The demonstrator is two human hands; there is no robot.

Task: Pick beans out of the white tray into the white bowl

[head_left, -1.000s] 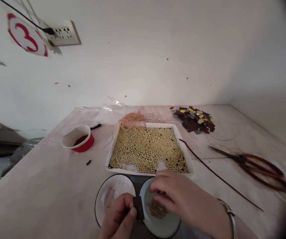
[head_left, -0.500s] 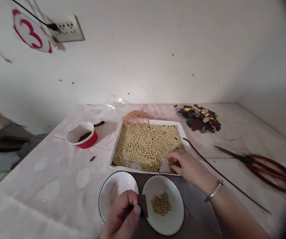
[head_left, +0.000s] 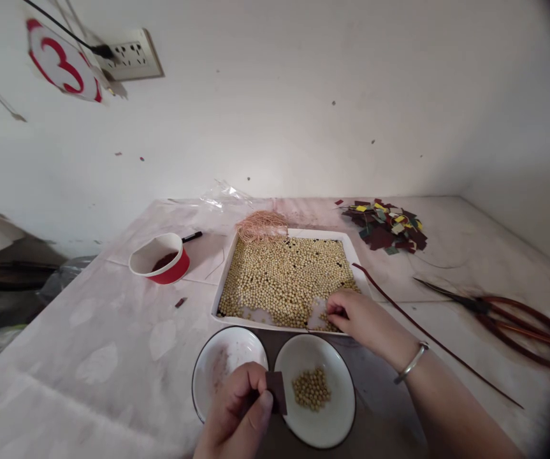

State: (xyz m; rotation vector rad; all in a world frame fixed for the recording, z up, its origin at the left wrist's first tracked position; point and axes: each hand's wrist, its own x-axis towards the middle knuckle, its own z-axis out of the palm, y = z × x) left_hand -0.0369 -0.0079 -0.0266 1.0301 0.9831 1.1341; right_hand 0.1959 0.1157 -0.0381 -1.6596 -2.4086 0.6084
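Note:
My left hand (head_left: 240,411) pinches a small dark brown rectangular piece (head_left: 277,393) between thumb and forefinger. It hovers over the gap between two white dark-rimmed bowls. The left bowl (head_left: 229,338) has pinkish residue inside; the right bowl (head_left: 336,421) holds a heap of yellowish beads (head_left: 311,389). At the near right corner of a white tray (head_left: 224,271) full of pale round beads (head_left: 287,274), my right hand (head_left: 358,317) has its fingertips closed together among the beads. Whatever lies between those fingertips is hidden.
A red-and-white paper cup (head_left: 167,271) with dark red contents and a black marker (head_left: 192,236) stand left. Behind the tray lies pinkish cord (head_left: 261,226). At right are coloured scraps (head_left: 384,226), a thin dark red strip (head_left: 427,325) and large scissors (head_left: 508,319).
The fingers of my right hand have drawn closer together at the tray's near right corner. My left hand keeps the brown piece in nearly the same place.

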